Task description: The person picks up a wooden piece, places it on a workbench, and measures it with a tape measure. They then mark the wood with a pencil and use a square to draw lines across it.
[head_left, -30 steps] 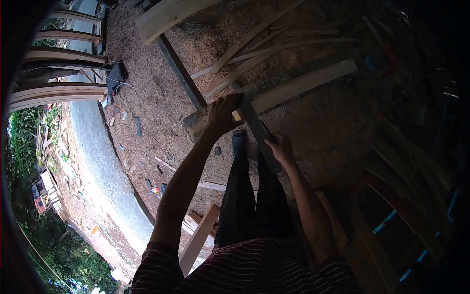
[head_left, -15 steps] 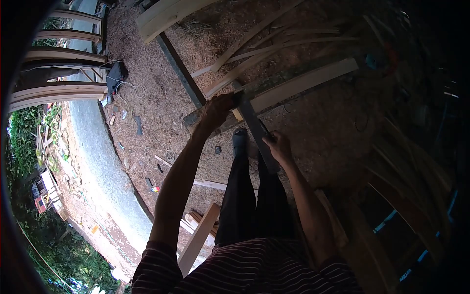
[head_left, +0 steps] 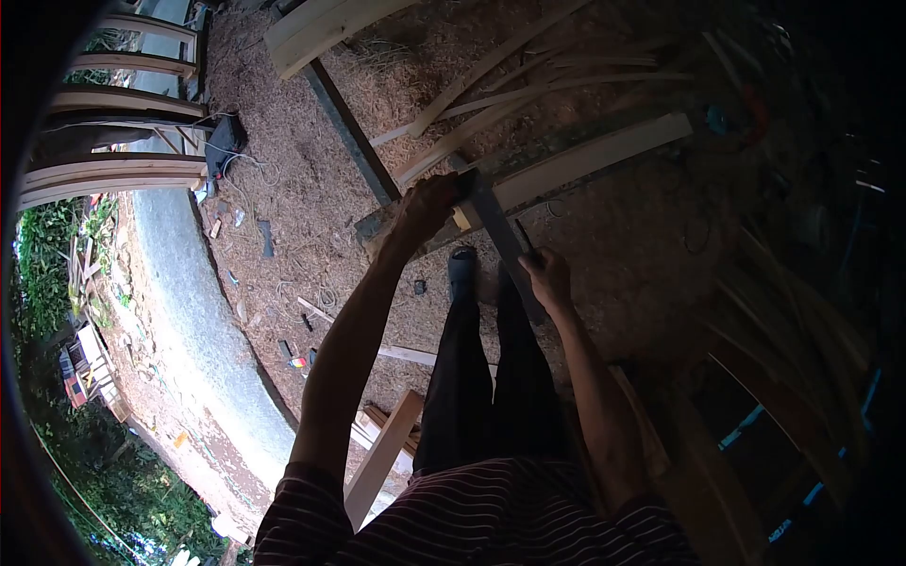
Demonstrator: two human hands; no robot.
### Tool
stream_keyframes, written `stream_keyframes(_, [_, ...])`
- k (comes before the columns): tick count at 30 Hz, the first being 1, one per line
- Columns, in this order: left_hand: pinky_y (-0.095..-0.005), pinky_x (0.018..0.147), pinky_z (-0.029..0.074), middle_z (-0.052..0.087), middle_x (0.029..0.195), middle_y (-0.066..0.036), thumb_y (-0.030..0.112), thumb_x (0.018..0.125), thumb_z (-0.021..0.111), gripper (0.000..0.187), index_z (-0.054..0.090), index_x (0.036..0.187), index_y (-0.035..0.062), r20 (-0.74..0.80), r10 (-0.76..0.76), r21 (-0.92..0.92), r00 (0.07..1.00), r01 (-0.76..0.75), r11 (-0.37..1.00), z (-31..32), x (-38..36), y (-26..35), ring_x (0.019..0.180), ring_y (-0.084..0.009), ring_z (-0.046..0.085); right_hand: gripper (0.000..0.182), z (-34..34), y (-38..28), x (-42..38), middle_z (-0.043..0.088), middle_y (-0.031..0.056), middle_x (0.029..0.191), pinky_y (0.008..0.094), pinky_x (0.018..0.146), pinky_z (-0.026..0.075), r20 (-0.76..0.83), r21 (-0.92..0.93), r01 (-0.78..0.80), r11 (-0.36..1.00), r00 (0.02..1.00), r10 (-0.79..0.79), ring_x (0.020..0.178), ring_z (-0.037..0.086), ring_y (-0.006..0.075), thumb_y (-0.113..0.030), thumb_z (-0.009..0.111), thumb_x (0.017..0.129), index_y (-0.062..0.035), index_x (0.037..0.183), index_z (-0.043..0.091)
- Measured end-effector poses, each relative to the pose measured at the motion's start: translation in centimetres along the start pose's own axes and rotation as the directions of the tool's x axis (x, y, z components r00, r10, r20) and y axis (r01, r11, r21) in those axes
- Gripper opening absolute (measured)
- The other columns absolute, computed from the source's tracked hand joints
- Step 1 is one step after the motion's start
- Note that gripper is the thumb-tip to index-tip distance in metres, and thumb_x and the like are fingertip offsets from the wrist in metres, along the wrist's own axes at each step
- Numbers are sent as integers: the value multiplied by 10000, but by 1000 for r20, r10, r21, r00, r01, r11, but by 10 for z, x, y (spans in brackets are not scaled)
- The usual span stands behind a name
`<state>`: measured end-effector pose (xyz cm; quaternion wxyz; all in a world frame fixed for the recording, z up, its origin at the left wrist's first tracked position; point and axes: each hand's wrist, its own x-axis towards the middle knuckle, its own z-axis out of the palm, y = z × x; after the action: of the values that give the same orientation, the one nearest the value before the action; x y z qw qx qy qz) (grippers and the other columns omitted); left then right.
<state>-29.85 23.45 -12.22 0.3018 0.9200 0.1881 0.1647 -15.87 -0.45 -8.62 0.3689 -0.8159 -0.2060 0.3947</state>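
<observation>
A long, flat grey strip (head_left: 505, 236) with a straight edge and a dark end slants from the end of a pale board (head_left: 595, 165) down toward my legs. My left hand (head_left: 430, 205) is closed around its dark upper end, close over the board's near end. Fingers curled, my right hand (head_left: 549, 280) is at the strip's right edge, lower down. From it a thin dark pencil-like stick (head_left: 524, 234) points up along that edge. Beneath the board runs a darker beam (head_left: 377, 224), and a small yellowish block (head_left: 461, 219) shows beside the left hand.
Long thin wood strips (head_left: 528, 91) lie across the sawdust-covered ground beyond the board. A dark beam (head_left: 349, 127) extends away at upper left, near a thick plank (head_left: 326, 33). At left are a black case (head_left: 225, 141) and stacked timber frames (head_left: 113, 174). Another board (head_left: 385, 453) stands by my left leg.
The lower end of the grey strip has swung slightly right and up. My right hand has shifted a little right with the dark stick; my left hand has moved slightly right.
</observation>
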Motion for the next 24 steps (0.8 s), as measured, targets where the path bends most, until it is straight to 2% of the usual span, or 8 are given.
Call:
stream_keyframes(3, [-386, 790, 520, 603, 981, -138, 62, 696, 681, 458, 578, 1141, 82, 78, 87, 137, 993, -97, 986, -12, 3, 12, 885, -323, 598, 243, -2, 0, 0, 624, 100, 717, 321, 636, 443, 3, -8, 17, 1000, 1000, -17, 682, 591, 166, -226, 672, 804, 13, 823, 635])
stream_keyframes(6, [-373, 757, 531, 599, 1048, -133, 93, 719, 708, 459, 566, 1156, 84, 139, 21, 148, 990, -42, 988, -10, -3, 7, 856, -304, 614, 229, -4, -7, -2, 663, 135, 782, 359, 664, 478, 47, -65, -7, 998, 999, 10, 736, 645, 240, -216, 670, 805, 9, 838, 645])
stream_keyframes(9, [-342, 733, 537, 629, 998, -121, 146, 802, 682, 355, 572, 1130, 66, 48, -277, -160, 960, 281, 946, -35, -4, 38, 822, -243, 644, 240, -2, -6, -4, 657, 160, 785, 366, 671, 480, 102, -82, 54, 995, 994, -46, 753, 649, 274, -215, 674, 796, 14, 859, 639])
stream_keyframes(11, [-318, 723, 528, 653, 917, -109, 211, 864, 639, 296, 576, 1099, 43, 346, -583, -139, 735, 655, 743, -48, -1, 42, 802, -189, 656, 261, 3, -4, -9, 655, 184, 811, 386, 679, 481, 103, -175, 39, 984, 994, -21, 785, 651, 315, -210, 672, 790, 16, 914, 632])
stream_keyframes(17, [-307, 703, 517, 670, 899, -105, 272, 898, 597, 269, 633, 983, 20, 363, -506, -390, 782, 621, 680, -48, -25, 29, 808, -159, 649, 324, -5, -18, -9, 621, 158, 786, 388, 705, 477, 111, -232, 175, 957, 982, -153, 768, 626, 308, -220, 713, 757, 19, 948, 609])
stream_keyframes(19, [-287, 739, 518, 662, 878, -107, 199, 925, 556, 225, 620, 1040, 17, 281, -392, -317, 876, 471, 823, -60, -31, 30, 825, -147, 643, 328, -16, -32, 0, 612, 163, 854, 391, 739, 473, 88, -241, 216, 946, 976, -200, 833, 614, 316, -195, 703, 770, 17, 993, 591])
stream_keyframes(21, [-301, 760, 520, 657, 906, -92, 211, 938, 547, 276, 599, 1093, -12, 294, -453, -559, 842, 536, 633, -62, -39, 11, 855, -150, 635, 337, -31, -64, 11, 602, 167, 922, 395, 773, 468, 61, -253, 269, 929, 963, -262, 899, 603, 324, -170, 694, 783, 15, 1038, 574])
stream_keyframes(24, [-311, 771, 518, 640, 932, -79, 238, 935, 557, 317, 577, 1125, -15, 276, -550, -709, 788, 554, 436, -76, -46, 22, 868, -150, 630, 386, -41, -106, 7, 501, 199, 1175, 424, 876, 432, -252, -374, 543, 752, 721, -645, 1093, 505, 380, -95, 604, 855, -12, 1196, 441])
